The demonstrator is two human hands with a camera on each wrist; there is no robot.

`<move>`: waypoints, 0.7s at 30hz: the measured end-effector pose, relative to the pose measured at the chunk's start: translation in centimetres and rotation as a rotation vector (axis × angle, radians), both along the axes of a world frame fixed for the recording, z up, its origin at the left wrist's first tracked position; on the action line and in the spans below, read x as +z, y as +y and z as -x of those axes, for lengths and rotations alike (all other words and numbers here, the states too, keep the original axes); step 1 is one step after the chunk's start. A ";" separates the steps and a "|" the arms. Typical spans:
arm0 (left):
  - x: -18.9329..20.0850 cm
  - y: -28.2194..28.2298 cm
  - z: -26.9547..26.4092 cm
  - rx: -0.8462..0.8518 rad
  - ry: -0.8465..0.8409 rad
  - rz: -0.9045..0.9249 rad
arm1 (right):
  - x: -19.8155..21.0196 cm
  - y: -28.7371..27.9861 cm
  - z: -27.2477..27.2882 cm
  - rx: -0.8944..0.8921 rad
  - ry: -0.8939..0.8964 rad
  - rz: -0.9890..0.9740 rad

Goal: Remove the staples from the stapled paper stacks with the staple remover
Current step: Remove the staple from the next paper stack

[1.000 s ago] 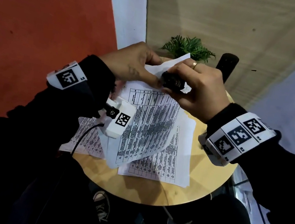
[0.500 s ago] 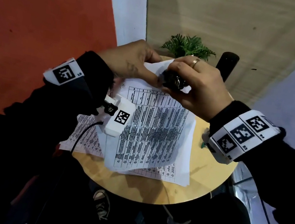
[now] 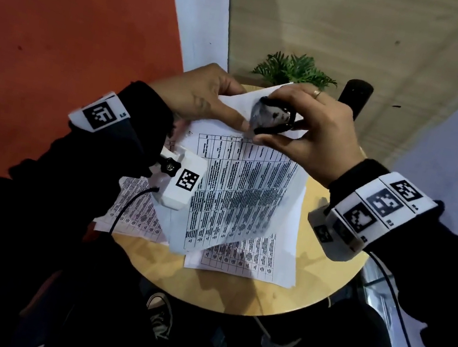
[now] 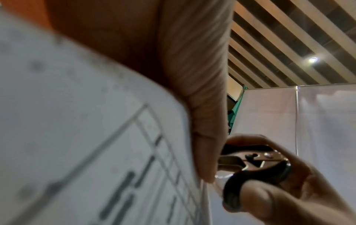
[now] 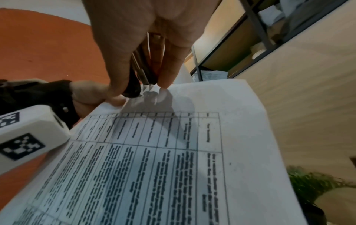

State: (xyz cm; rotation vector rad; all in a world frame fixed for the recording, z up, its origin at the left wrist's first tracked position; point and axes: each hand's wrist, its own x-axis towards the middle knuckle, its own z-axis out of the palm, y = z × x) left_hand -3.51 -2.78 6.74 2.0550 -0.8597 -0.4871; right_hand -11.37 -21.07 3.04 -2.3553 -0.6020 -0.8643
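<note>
Wooden round table bears loose printed sheets; above it the left hand pinches the stapled paper stack at its far corner. The right hand squeezes the staple remover there. Only the left wrist view shows its metal claws.

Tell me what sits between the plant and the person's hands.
In the head view, only the lifted top edge of the held paper stack lies between the plant and the left hand and right hand.

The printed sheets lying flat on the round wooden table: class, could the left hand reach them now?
Probably not at once: the left hand pinches the lifted paper stack, which hangs over those flat printed sheets.
</note>
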 end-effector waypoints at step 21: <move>-2.2 -1.6 -0.1 0.187 -0.155 0.127 | -1.7 3.7 -2.2 -0.257 0.568 -0.801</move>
